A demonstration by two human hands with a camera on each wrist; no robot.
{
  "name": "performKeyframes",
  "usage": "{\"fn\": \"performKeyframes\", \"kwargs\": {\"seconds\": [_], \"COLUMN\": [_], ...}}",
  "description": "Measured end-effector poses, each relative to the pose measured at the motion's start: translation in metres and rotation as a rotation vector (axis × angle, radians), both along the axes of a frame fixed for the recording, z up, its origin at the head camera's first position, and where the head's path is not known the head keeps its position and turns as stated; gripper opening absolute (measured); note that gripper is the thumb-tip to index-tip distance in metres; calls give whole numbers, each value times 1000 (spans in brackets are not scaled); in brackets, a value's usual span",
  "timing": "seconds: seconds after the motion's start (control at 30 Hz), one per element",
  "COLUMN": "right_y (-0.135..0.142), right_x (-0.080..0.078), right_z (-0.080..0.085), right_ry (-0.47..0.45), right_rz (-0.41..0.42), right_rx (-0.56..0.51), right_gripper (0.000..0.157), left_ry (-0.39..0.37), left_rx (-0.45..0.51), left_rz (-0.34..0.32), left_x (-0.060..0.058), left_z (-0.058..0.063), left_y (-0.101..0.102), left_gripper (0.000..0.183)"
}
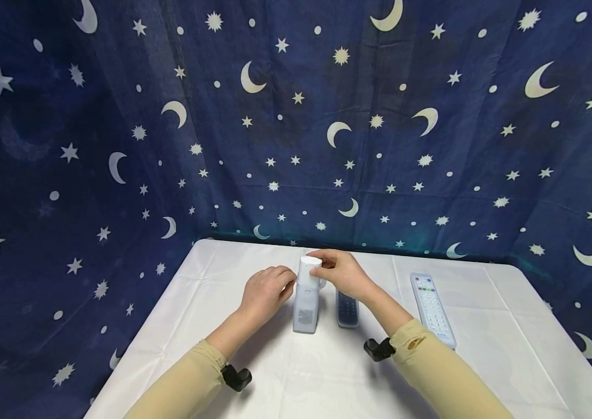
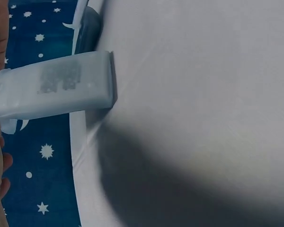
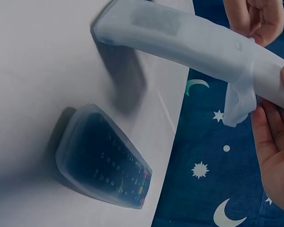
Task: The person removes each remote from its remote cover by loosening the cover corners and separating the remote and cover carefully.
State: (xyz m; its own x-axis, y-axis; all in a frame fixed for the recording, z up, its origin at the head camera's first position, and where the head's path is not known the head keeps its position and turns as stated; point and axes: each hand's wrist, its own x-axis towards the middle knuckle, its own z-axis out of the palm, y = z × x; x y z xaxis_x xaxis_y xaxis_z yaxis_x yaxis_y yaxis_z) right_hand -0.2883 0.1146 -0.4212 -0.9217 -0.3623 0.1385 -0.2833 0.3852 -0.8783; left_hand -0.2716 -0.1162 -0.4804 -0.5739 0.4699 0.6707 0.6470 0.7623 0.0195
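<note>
A white remote control stands tilted, its lower part inside a translucent protective sleeve. The sleeve's bottom end meets the table, and its upper edge is rolled outward, with a loose flap on the right side. High on the bare part, my right hand pinches the remote between thumb and fingers. My left hand has curled fingers, with thumb and fingertips at the left side of the sleeve's rolled edge. A dark patch of print shows through the sleeve on the side facing me.
To the right lies a dark remote in a clear sleeve, partly hidden by my right hand. Farther right is a white remote with many buttons. A white cloth covers the table; a dark blue curtain hangs behind it.
</note>
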Motion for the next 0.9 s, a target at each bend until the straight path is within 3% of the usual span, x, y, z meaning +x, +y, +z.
{"fn": "performKeyframes", "kwargs": {"seconds": [0.37,0.67,0.77,0.9], "right_y": [0,1,4,7], "right_x": [-9,-18,-21,-24], "right_z": [-2,-8,-10,-12], "right_ry": [-15,-60,-73,-83], "right_rz": [-18,-76,-100,-126], "right_rx": [14,9,5,1], "right_gripper": [38,36,36,38], "left_ry": [-58,-226,-200,-104], "left_rx": [-78,22,51,55], "left_rz": [-21,104,117,60], "left_x": [10,16,16,13], "left_z": [-13,-19,-16,-9], "left_y": [-6,-5,-1,11], "left_gripper": [14,11,15,18]}}
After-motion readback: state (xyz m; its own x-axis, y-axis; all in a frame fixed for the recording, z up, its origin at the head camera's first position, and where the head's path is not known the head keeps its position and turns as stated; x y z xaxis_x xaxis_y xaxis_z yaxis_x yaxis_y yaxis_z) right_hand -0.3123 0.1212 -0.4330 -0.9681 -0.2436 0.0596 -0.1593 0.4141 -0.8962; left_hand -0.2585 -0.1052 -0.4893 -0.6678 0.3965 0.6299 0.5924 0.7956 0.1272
